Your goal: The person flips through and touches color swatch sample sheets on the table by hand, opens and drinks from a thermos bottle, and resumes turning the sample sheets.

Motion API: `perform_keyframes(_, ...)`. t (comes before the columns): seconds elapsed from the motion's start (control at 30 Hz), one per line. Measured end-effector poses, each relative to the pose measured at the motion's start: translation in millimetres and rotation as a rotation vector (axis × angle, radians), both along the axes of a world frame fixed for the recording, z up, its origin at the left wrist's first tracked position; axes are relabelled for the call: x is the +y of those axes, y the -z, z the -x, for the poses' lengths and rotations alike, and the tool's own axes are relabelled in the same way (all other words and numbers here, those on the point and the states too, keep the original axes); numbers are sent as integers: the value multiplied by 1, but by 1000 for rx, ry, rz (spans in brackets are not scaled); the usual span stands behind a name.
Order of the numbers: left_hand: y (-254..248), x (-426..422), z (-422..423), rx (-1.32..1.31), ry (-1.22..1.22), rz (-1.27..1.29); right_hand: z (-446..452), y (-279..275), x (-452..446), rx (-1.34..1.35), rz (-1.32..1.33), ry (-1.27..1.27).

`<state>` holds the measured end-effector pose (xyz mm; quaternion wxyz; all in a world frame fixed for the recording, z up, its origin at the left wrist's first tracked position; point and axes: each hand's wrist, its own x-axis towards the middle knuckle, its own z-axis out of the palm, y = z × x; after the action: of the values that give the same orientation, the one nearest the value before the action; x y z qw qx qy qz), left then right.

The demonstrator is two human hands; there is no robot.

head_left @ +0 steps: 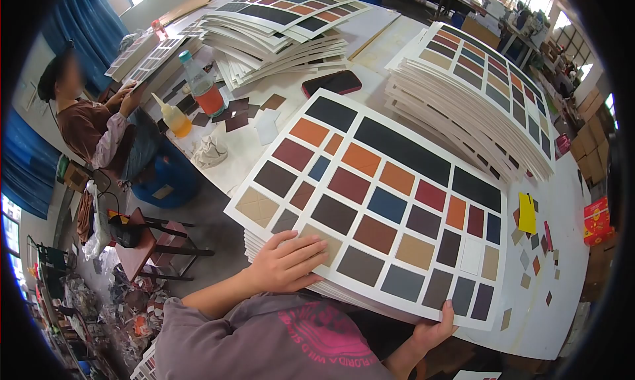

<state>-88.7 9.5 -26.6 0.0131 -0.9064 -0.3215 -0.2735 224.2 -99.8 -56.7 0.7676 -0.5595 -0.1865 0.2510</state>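
A white swatch board (348,130) with rows of coloured rectangles lies at an angle on top of a stack in front of me. Its swatches are black, orange, red, brown, blue, tan and grey; one square near the right side is white. My left hand (290,261) rests on the board's near left edge, fingers stretched out over a tan swatch. At the near right corner, my right hand (431,330) grips the board's edge, thumb on top and the other fingers hidden underneath.
More swatch-board stacks (456,119) (278,49) stand behind. A phone (331,84), a glass bottle (202,85), a squeeze bottle (173,119) and loose swatches (238,119) lie about. A yellow note (526,213) is right. Another person (89,125) sits left, holding a board.
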Motion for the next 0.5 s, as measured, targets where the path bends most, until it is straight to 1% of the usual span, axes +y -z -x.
perform_keyframes(0.03,0,0,0,2,-1,1,0,2,0,-33,21,11)
perform_keyframes(0.1,0,0,0,-2,-1,-1,-1,4,-1,0,9,14)
perform_keyframes(0.17,0,0,0,-4,0,-1,10,-19,8,133,-56,-2)
perform_keyframes(0.4,2,0,1,-12,4,-1,2,-8,2,118,-18,-27)
perform_keyframes(0.5,2,0,1,-15,5,-1,6,-16,5,147,-34,-23)
